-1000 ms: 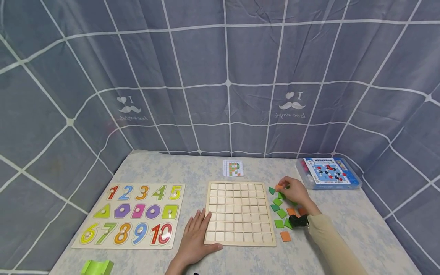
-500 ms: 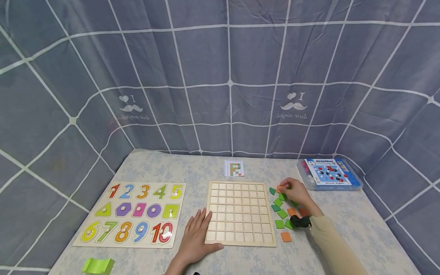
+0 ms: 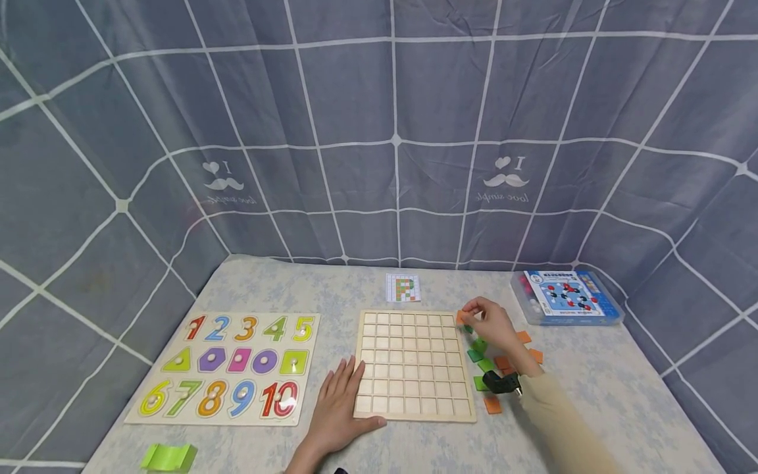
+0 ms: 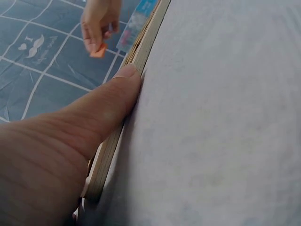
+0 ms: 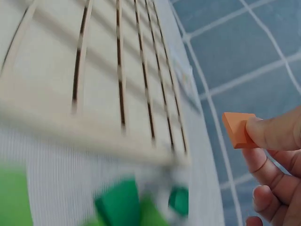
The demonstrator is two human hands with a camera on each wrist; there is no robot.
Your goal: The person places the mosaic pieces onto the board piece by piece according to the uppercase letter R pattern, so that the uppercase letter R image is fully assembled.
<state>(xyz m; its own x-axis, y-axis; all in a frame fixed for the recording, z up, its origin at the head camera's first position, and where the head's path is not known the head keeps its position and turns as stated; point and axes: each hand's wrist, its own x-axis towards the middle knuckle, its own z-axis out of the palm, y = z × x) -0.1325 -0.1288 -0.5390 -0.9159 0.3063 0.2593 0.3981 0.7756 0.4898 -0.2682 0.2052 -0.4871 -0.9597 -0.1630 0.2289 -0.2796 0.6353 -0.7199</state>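
My right hand pinches an orange square tile between thumb and finger, just off the far right corner of the wooden grid board. In the left wrist view that orange tile also shows at the fingertips. The board's square cells hold no tiles. My left hand lies spread at the board's near left corner, its thumb along the near edge and its fingertips at the left side. Under and beside my right arm lie loose green tiles and orange tiles.
Behind the board lies a small card with a coloured grid pattern. A number and shape puzzle board is at left, with a green block nearer. A clear plastic box with a printed sheet stands at back right.
My right hand has lifted the orange tile from the pile and carried it left toward the board's far right corner. The left hand has stayed in place.
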